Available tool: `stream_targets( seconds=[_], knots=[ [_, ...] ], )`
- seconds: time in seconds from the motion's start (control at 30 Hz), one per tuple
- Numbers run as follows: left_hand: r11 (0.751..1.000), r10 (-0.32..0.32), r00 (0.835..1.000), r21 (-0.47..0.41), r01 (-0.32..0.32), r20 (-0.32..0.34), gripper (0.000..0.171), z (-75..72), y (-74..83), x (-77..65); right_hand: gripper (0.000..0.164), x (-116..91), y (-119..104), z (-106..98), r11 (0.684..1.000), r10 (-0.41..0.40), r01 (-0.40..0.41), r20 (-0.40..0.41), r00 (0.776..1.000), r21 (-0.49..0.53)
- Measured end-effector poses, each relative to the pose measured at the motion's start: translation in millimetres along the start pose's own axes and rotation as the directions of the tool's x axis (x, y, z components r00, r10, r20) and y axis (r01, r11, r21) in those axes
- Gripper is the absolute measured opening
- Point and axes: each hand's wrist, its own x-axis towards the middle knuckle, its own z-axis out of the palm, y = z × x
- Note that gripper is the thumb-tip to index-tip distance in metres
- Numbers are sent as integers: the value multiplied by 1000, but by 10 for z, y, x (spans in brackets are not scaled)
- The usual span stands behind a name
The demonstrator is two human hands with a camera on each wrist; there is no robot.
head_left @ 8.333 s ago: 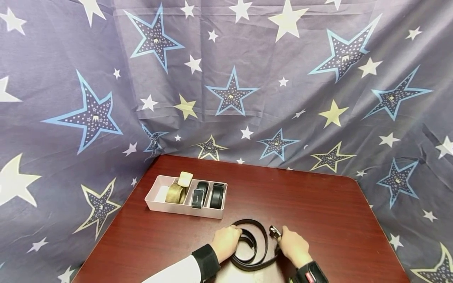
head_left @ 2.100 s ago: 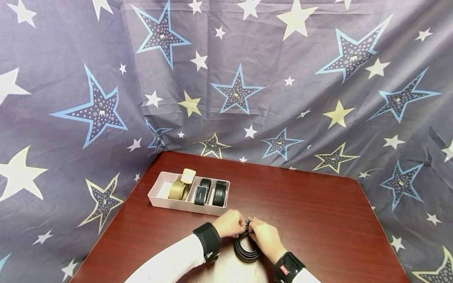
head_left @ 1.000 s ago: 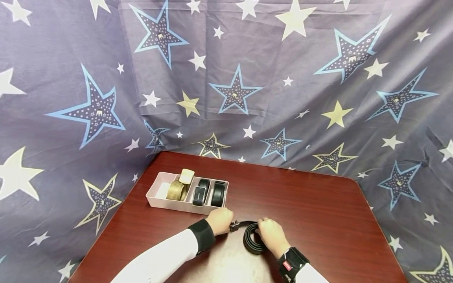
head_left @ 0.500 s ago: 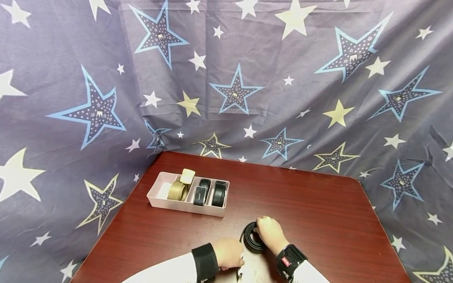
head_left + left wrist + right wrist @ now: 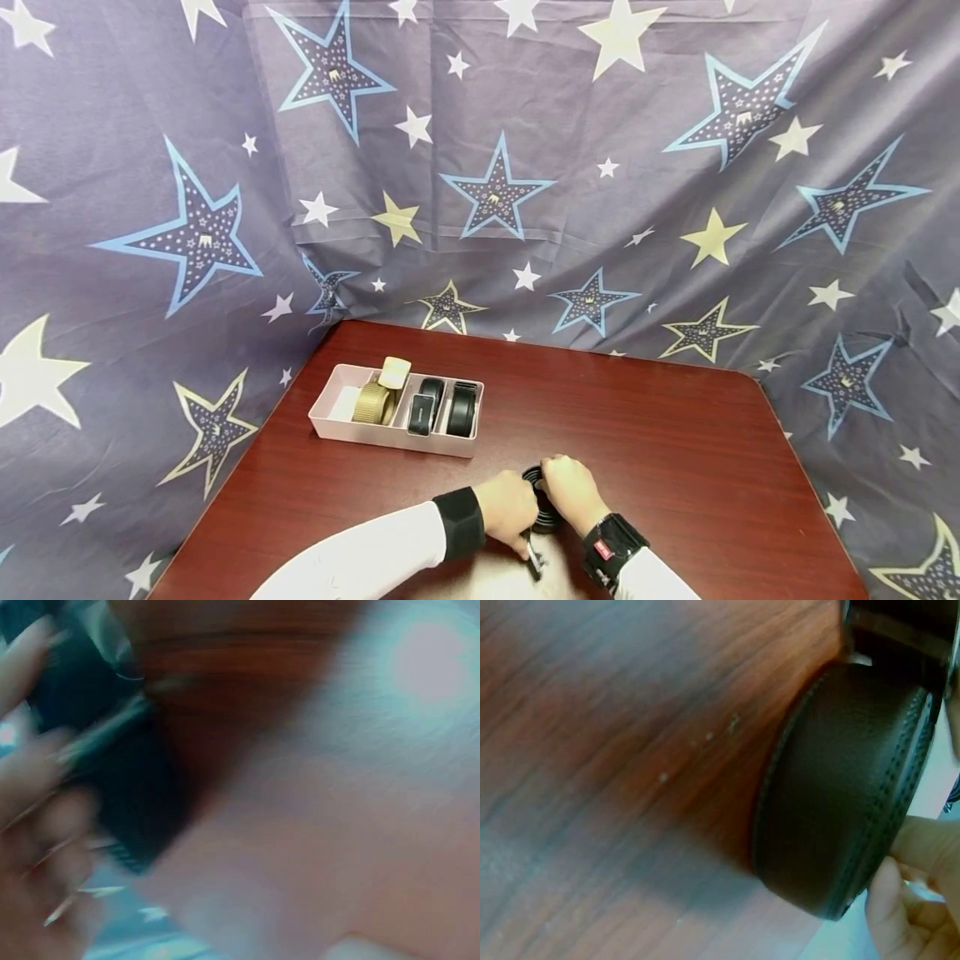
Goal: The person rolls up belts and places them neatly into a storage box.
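A black leather belt [image 5: 550,518] is wound into a tight coil standing on its edge on the table, between my two hands in the head view. My right hand [image 5: 572,493] pinches the coil at its right side; in the right wrist view its thumb and finger hold the stitched edge of the coiled belt [image 5: 832,795]. On the left, my left hand [image 5: 508,510] grips the belt's free end, the metal buckle [image 5: 536,563] sticking out below its fingers. The left wrist view is blurred, with the fingers round the dark strap [image 5: 142,787].
A pale divided tray [image 5: 390,437] stands behind and left of my hands. In it lie a tan ribbed rolled belt [image 5: 371,404] with a cream buckle [image 5: 394,372], a black belt with a rectangular buckle [image 5: 421,415], and another coiled black belt [image 5: 461,410]. A star-patterned cloth [image 5: 615,208] hangs behind the table.
The belt, loosely looped at first, is now tightly coiled. My left hand drew the buckle end out leftward, then toward the front, and now is back against the coil. My right hand stays on the coil.
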Motion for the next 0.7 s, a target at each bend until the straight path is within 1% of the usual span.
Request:
stream_targets(
  seconds=[0.07,0.13,0.17,0.23,0.27,0.3,0.33,0.4,0.43,0.47,0.5,0.53,0.57,0.6,0.63,0.67,0.7],
  knots=[
    [997,-45,998,-58,42,-51,52,100,-19,88,19,10,6,-3,1000,2,-2,1,1000,3],
    [985,-114,990,-143,101,-86,52,178,-14,151,18,18,24,-34,1000,-11,11,17,1000,22],
    [976,-139,985,-183,119,-99,51,211,-4,177,17,22,40,-65,999,-21,19,36,999,43],
    [965,-165,979,-225,136,-116,50,243,20,203,15,26,79,-171,992,-48,34,118,992,120],
    [959,-177,977,-244,144,-122,50,249,34,208,14,29,99,-245,985,-66,35,176,982,170],
    [951,-192,974,-266,155,-121,49,254,46,212,13,33,121,-325,975,-81,24,250,965,222],
    [943,-206,971,-290,164,-120,50,261,53,216,15,41,141,-408,962,-92,-1,328,940,273],
    [921,-238,965,-340,190,-106,51,266,54,215,29,55,162,-555,937,-103,-75,474,875,342],
    [910,-251,963,-363,198,-103,52,271,49,213,39,54,160,-603,929,-104,-106,524,845,356],
    [901,-259,961,-384,203,-98,53,280,38,212,49,51,150,-629,927,-105,-121,557,824,354],
    [892,-259,961,-407,198,-99,54,288,22,209,59,42,133,-634,931,-107,-119,570,815,345],
    [885,-249,963,-430,182,-105,55,303,0,206,66,29,111,-623,937,-111,-102,560,821,335],
    [877,-227,967,-456,152,-114,55,320,-24,202,71,10,88,-599,943,-113,-82,542,832,322],
    [864,-201,971,-491,115,-126,54,334,-53,194,74,-11,68,-566,950,-115,-58,515,849,308],
    [836,-172,976,-543,72,-136,52,349,-84,191,76,-33,52,-530,955,-115,-38,486,866,294],
    [799,-153,977,-601,34,-148,49,362,-121,188,77,-49,40,-500,961,-113,-23,463,879,277],
    [754,-145,976,-657,3,-161,44,374,-157,187,77,-61,35,-474,964,-110,-14,443,890,267]
  ],
)
